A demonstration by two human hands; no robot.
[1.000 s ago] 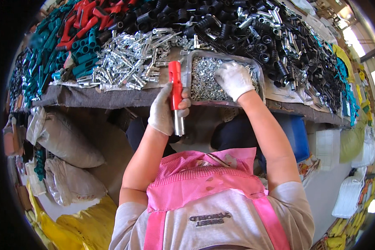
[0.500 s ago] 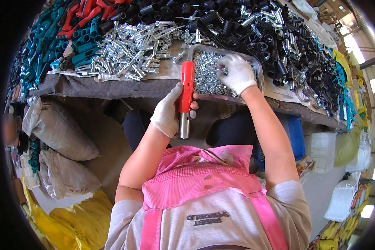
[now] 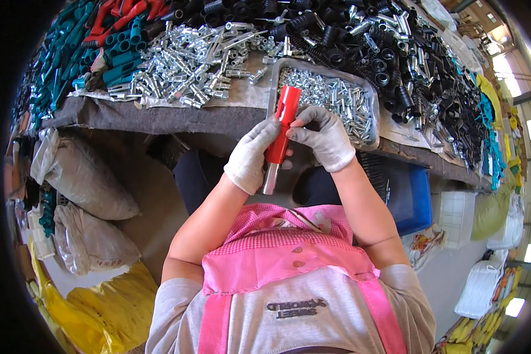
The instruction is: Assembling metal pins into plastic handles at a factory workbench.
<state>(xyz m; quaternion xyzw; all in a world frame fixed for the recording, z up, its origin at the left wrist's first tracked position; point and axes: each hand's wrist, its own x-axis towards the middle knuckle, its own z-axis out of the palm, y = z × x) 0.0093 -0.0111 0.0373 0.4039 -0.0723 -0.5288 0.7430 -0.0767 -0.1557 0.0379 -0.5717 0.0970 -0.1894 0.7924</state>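
My left hand (image 3: 252,154), in a white work glove, is wrapped round a red tube (image 3: 282,121) with a bare metal sleeve (image 3: 271,179) sticking out of its near end. The tube is tilted, its far end leaning right over the rim of a tray. My right hand (image 3: 324,137), gloved too, has thumb and forefinger pinched against the tube's right side. Whatever is between those fingertips is too small to make out. Just beyond, the clear plastic tray (image 3: 376,121) holds small silver screws and pins (image 3: 351,103).
Left of the tray lies a heap of silver metal fittings (image 3: 186,65). Teal plastic parts (image 3: 68,62) and red handles (image 3: 115,23) are piled at far left. Black ribbed sleeves (image 3: 389,68) cover the right. Below the table edge are a blue crate (image 3: 416,200) and filled sacks (image 3: 88,177).
My right hand has come out of the tray and moved left and nearer, up to the red tube. The tube has tilted, its far end swinging right; my left hand still holds it.
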